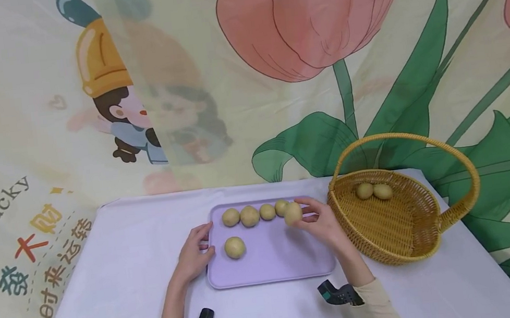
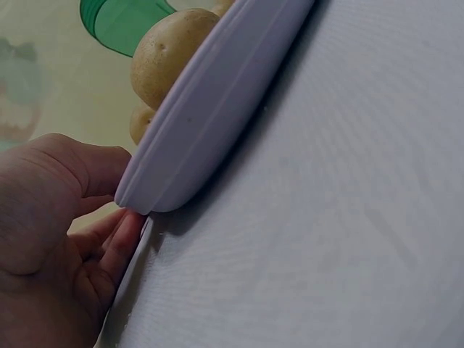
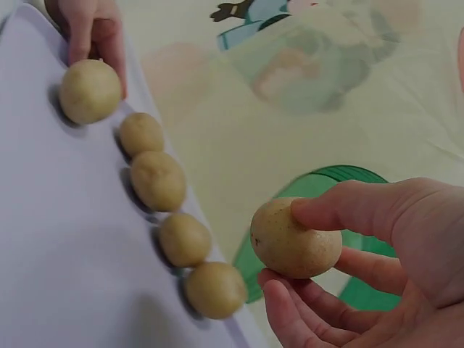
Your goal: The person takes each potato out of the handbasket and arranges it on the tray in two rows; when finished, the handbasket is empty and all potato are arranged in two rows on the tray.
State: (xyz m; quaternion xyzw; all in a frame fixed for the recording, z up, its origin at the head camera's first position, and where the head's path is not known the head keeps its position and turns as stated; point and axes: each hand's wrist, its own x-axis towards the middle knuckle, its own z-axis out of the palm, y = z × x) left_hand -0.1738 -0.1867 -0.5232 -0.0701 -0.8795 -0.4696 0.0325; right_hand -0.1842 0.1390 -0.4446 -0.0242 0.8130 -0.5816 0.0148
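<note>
My right hand (image 1: 321, 222) pinches a potato (image 3: 293, 243) between thumb and fingertips, raised above the far right part of the lilac tray (image 1: 276, 261). At the tray's left edge, my left hand (image 1: 195, 255) holds the rim, with the thumb and fingertips at its corner in the left wrist view. Several potatoes stand in a row along the tray's far side, among them one at the left end (image 1: 230, 217). Another potato (image 1: 234, 247) sits in front of that row, near my left thumb. The held potato partly covers the row's rightmost one (image 1: 281, 207) in the head view.
A wicker basket (image 1: 391, 259) with a tall arched handle (image 1: 474, 176) stands right of the tray, close to my right forearm. Two potatoes (image 1: 374, 191) lie inside it at the back. A white cloth (image 1: 124, 258) covers the table; a printed curtain hangs behind.
</note>
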